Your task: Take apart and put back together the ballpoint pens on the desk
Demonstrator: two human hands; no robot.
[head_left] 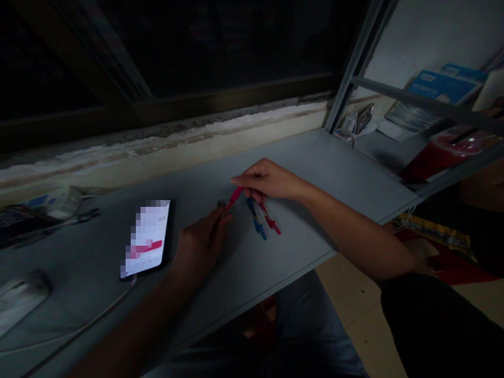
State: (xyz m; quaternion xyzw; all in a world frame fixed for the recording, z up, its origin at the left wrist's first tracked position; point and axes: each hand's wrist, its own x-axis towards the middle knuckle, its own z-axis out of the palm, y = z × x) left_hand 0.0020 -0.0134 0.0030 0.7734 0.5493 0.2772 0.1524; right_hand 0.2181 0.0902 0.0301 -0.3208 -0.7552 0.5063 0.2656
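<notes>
You are pinching a red pen (pixel 234 199) in your closed right hand (pixel 269 180), its long axis slanting toward 7 o'clock at your left hand (pixel 200 245), which is curling by its tip with no clear grip, while a blue pen (pixel 255 223) and a second red pen (pixel 271 223) are lying at 5 o'clock on the tabletop (pixel 334 168).

- Red pen (pixel 234 199): slanted, between the left grip (pixel 200 244) and right grip (pixel 270 179)
- Blue pen (pixel 256 223): lying on the bench (pixel 315 173), just below the right grip
- Second red pen (pixel 271 222): lying just beside the blue pen, splayed apart
</notes>
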